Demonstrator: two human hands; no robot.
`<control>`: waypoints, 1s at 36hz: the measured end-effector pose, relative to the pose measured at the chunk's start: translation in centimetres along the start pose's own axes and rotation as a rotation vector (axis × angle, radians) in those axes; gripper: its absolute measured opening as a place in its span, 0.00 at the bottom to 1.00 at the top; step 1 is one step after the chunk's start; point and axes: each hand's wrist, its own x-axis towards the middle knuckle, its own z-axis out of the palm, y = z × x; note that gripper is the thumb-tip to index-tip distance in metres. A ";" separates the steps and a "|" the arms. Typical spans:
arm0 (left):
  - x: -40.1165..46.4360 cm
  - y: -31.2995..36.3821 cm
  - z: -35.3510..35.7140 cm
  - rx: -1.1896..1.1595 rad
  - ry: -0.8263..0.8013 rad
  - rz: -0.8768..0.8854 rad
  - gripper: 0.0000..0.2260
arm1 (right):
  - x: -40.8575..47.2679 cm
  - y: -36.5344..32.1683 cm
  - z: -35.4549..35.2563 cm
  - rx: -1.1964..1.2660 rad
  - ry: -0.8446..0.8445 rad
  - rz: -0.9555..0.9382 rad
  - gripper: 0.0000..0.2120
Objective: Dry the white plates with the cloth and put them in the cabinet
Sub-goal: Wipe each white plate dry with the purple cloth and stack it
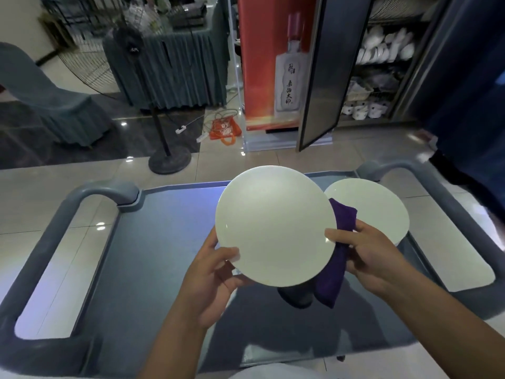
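Two white plates on the go from where I'm standing. One plate (pixel 274 225) is up in the air over the grey cart (pixel 153 242), tilted toward the person, and the second plate (pixel 382 206) sits flat on the cart's far right corner, just behind and right of the held one, presumably waiting its turn.

Left hand (pixel 216 272) has the lower left rim pinched, thumb on the face and fingers curled underneath. Looks to me like that's the anchor hand, keeping the plate steady so the other one can work. Right hand (pixel 366 255) grips the right edge with its thumb on the front, and the purple cloth (pixel 337 258) is bunched between its fingers and the plate's back, with the loose end dangling below the rim. My guess is the underside is getting wiped, which would explain why the cloth is tucked behind rather than spread over the face. Can't see how much of the back it actually covers.

Holding it low over the cart makes sense too: if it slips, it doesn't have far to drop.

Cabinet (pixel 382 64) stands across the floor with its door (pixel 325 69) swung open, shelves already stacked with white crockery. So the way in is clear once this one's dry. I'd say neither plate is put away yet.
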 end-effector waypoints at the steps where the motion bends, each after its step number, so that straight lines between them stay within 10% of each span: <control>1: 0.0 0.0 0.1 -0.019 0.005 0.016 0.26 | 0.1 -0.3 0.0 -0.036 0.017 -0.025 0.13; 9: 0.0 1.1 1.0 -0.099 0.019 0.051 0.25 | 0.6 -5.2 1.9 -0.432 0.121 -0.713 0.04; 13: 0.0 1.3 1.8 -0.105 0.007 0.034 0.23 | 1.9 -6.5 4.9 -0.988 -0.028 -0.998 0.22; 28: 0.2 2.2 1.4 -0.272 0.060 0.029 0.24 | -0.9 -7.2 6.4 -1.484 -0.423 -0.755 0.23; 36: 0.6 4.9 0.9 -0.201 0.146 0.158 0.27 | -3.7 -9.9 4.2 -1.149 -0.736 -0.532 0.08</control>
